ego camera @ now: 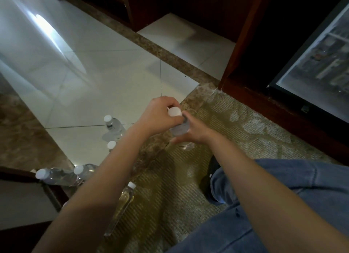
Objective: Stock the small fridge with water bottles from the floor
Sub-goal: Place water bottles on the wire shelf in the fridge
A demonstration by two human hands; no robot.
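Clear bottle [179, 130] half hidden between both hands [158, 118] [197, 133]

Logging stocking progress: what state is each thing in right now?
Clear plastic white-capped water bottle: upright, capped, held in both hands.
Left hand: grips its cap.
Right hand: holds its body.
Other clear floor bottles: capped, some lying.
Black glass-door fridge: door looks closed.

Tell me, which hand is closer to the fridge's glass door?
Right. The right hand, holding the water bottle by its body, is on the side toward the glass door. The left hand, gripping the cap, sits farther off, toward the tiles.
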